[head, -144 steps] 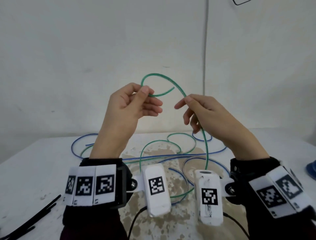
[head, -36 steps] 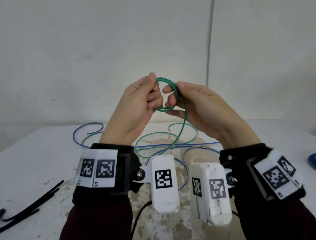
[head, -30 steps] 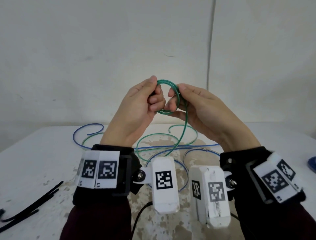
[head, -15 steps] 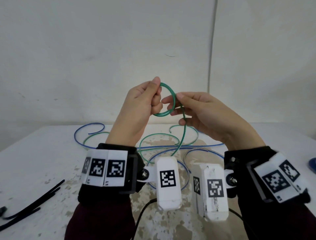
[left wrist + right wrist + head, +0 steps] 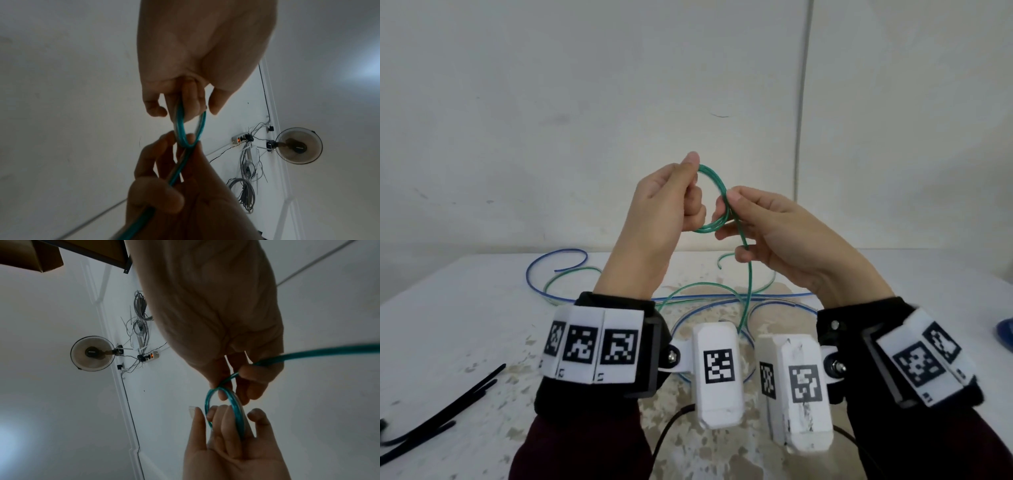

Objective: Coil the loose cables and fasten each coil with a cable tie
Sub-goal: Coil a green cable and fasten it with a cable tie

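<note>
A small coil [image 5: 714, 202] of green cable [image 5: 749, 284] is held in the air above the counter [image 5: 465, 308], between the two hands. The coil's left side is pinched in the grip of the left hand [image 5: 661, 219], thumb over curled fingers, so that grip is closed on the coil. The coil's right side is touched by the right hand [image 5: 780, 233], whose thumb and forefinger are pinched on the strand where it leaves the loop; that grip is clamped on the cable.

From the right grip the free length runs straight down, its long axis near vertical, to the counter below and slightly toward the person, where the rest lies in slack curves. The uncoiled cable is thus below the right grip, and the right hand is judged the nearer one for drawing up the next turn, while the coil is steadied by the left.

A blue cable [image 5: 544, 270] is spread on the counter beyond and below both grips, tangled among the green curves. Black ties [image 5: 448, 407] lie on the counter well to the left of the left grip, untouched. Coiling is judged to be at an early stage.
</note>
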